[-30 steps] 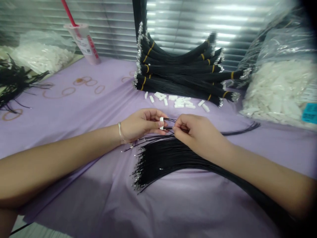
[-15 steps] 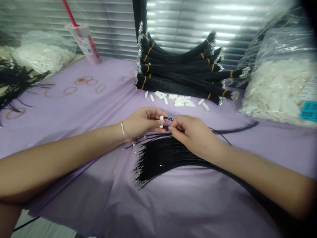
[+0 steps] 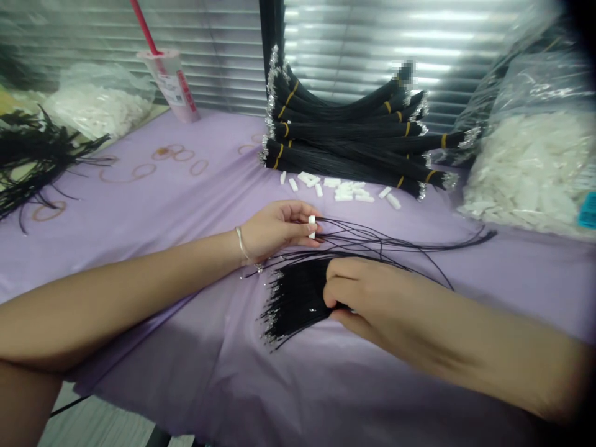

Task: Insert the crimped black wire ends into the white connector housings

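Between the thumb and fingers of my left hand (image 3: 282, 231) is a small white connector housing (image 3: 311, 227). Several thin black wires (image 3: 367, 230) run out of its right side and trail across the cloth. My right hand (image 3: 356, 282) is over a fanned bundle of black wires (image 3: 298, 292) with silvery metal ends, its fingers curled down onto the strands. Whether a single wire is pinched there is hidden by the hand. Loose white connector housings (image 3: 344, 189) lie scattered beyond my hands.
Tied bundles of black wire (image 3: 344, 133) are stacked at the back by the blinds. A clear bag of white parts (image 3: 535, 167) stands at right, another bag (image 3: 100, 102) at far left. A cup with a red straw (image 3: 172, 87) and black strands (image 3: 37, 155) are on the left of the purple cloth (image 3: 195, 372).
My right hand has left the connector housing and moved down onto the fanned wire bundle. My left hand still holds the housing. The whole view has shifted slightly.
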Tool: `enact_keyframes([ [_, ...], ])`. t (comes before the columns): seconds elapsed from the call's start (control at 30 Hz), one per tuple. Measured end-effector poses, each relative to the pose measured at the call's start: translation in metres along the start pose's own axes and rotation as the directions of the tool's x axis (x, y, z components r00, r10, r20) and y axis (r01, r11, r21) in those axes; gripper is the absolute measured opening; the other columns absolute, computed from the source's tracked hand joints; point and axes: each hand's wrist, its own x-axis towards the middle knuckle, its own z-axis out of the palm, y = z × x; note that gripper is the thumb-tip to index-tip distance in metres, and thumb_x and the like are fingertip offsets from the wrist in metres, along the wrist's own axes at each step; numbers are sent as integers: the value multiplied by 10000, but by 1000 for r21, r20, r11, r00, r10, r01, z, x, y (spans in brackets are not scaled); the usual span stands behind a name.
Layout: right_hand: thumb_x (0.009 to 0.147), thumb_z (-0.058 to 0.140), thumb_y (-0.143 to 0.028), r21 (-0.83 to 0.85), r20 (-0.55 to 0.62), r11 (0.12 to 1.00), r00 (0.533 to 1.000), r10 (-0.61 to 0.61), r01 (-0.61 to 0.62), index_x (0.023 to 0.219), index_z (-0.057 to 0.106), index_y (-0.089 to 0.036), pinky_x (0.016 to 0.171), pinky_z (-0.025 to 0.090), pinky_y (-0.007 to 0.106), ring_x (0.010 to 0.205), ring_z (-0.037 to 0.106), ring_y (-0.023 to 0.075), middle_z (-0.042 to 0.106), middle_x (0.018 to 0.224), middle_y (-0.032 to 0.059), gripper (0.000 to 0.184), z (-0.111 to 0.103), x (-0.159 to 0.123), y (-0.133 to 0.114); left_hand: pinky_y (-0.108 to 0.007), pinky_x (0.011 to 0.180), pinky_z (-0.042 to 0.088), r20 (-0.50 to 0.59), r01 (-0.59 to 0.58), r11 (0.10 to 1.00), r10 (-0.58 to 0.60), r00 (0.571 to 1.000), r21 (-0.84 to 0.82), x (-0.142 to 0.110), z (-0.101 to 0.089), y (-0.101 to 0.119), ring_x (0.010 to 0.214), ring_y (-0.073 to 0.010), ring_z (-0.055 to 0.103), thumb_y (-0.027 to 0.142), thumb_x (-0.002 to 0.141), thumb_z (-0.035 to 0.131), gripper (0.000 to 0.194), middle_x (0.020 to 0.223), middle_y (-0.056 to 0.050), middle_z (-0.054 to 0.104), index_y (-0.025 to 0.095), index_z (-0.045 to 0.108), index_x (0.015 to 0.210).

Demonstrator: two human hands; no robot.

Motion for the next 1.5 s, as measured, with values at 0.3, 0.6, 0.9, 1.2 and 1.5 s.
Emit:
enact_keyframes([
  [0.3,811,483,-147,316,17,907,957,290,-280,687,521,-195,521,341,231,555,480,96,569,656,-35,138,-7,10,9,-209,676,554,53,7,1000,-6,999,-20,1,-3,-1,707,-96,639,-14,763,549,141,724,-37,640,62,584,876],
  [0.6,805,487,-228,422,-144,788,825,546,-448,701,538,-184,488,318,219,485,446,85,524,552,-42,123,-5,18,41,-244,721,567,72,57,998,-55,996,-27,1,-4,3,744,-143,673,-5,711,629,214,813,-87,688,54,637,917],
  [0.9,825,483,-263,457,-138,791,845,516,-408,726,553,-180,524,324,222,520,469,90,556,597,-32,147,3,20,43,-248,731,566,80,33,999,-33,996,7,1,-6,0,748,-137,669,12,699,646,200,801,-72,687,65,631,891],
  [1.2,814,488,-236,425,-153,815,856,493,-394,703,539,-176,515,304,220,495,433,84,534,563,-40,136,4,22,41,-227,722,561,67,40,999,-42,997,31,1,-4,0,731,-120,664,25,696,649,209,823,-71,672,65,616,899],
  [1.5,819,490,-230,428,-172,809,843,511,-403,735,563,-172,539,332,226,533,494,102,589,618,-15,126,5,25,41,-245,714,566,117,76,997,-74,990,-10,5,-7,2,698,-128,664,-11,704,619,169,785,-69,670,47,617,862],
])
